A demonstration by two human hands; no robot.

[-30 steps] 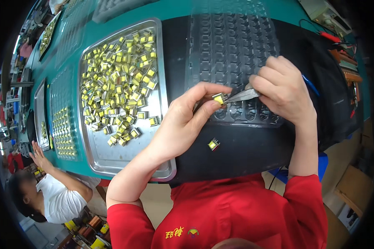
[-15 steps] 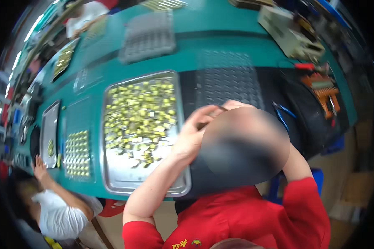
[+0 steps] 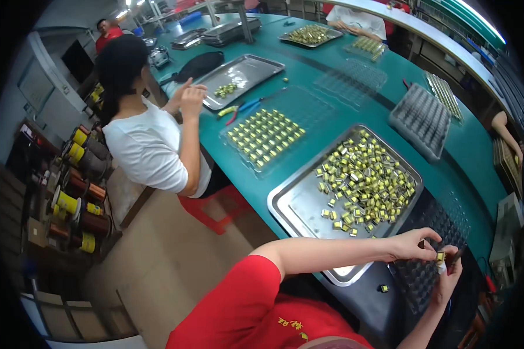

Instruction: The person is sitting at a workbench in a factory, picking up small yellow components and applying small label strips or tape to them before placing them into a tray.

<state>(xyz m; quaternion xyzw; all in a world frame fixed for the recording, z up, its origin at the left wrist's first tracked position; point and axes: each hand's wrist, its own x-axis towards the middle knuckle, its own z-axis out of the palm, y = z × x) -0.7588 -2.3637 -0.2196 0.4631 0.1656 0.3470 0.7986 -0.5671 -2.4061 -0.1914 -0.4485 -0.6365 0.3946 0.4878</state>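
Note:
At the lower right my two hands come together over a dark plastic blister tray. Between them is a small yellow-wrapped transformer (image 3: 441, 256), its yellow side facing up. My right hand (image 3: 447, 280) pinches it from below, with something white at the fingertips. A dark, narrow piece sticks out by the right fingers; its kind is unclear. My left hand (image 3: 414, 245) is curled, thumb and forefinger beside the transformer, with a dark bit between them that I cannot make out. Another transformer (image 3: 383, 288) lies alone on the black mat (image 3: 361, 299), left of the blister tray (image 3: 416, 291).
A steel tray (image 3: 297, 200) heaped with transformers lies beyond my left forearm. Farther left are a clear tray (image 3: 266, 138) of transformers in rows, pliers (image 3: 247, 108) and another steel tray (image 3: 247, 67). A co-worker in white (image 3: 151, 148) sits there. A grey tray stack (image 3: 422, 119) stands beyond.
The view has swung left, bringing the co-worker and wire spools into the picture and my hands to the lower right. A transformer now shows between my hands; before, they were blurred and partly hidden.

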